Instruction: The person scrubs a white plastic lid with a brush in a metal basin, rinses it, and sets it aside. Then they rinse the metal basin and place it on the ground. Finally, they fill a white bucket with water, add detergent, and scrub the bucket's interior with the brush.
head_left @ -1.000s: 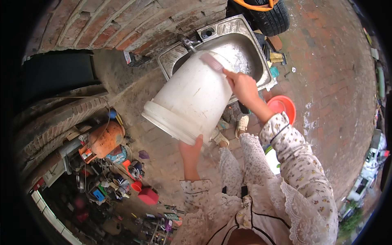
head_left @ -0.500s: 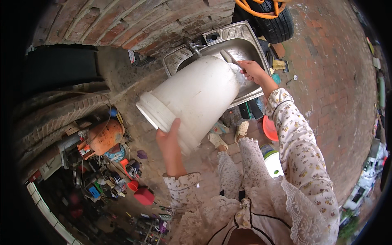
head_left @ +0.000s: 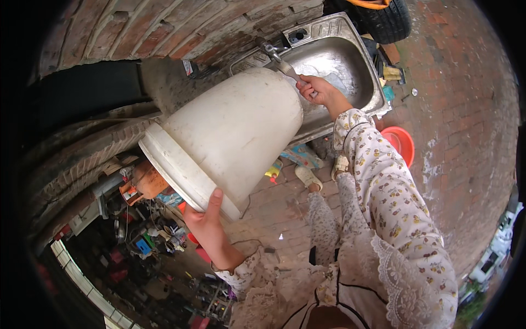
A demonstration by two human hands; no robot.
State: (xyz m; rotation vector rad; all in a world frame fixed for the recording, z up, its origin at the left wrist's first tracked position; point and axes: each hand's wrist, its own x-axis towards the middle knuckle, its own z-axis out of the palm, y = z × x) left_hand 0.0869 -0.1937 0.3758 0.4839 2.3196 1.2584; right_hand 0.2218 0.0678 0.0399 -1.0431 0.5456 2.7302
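A large white plastic bucket [head_left: 233,129] lies tilted on its side, its base end over the metal sink [head_left: 370,82] and its rim toward the lower left. My left hand [head_left: 211,227] grips that rim, thumb on the outer wall and the other fingers hidden behind the edge. In my right hand [head_left: 318,90] is a scrubbing brush [head_left: 287,70], its handle wrapped by my fingers. The brush head is close to the bucket's base, next to the faucet [head_left: 269,48]; whether it touches the bucket I cannot tell.
A brick wall [head_left: 192,24] rises behind the sink. Right of it are a black tyre [head_left: 389,24] and a red basin [head_left: 400,143] on the brick floor. An orange gas cylinder [head_left: 150,181] and a dark heap of clutter [head_left: 148,247] are at lower left.
The bucket has shifted left and nearer to me, with my left hand still on its rim. My right hand has brought the brush left, toward the faucet. The view has shifted too.
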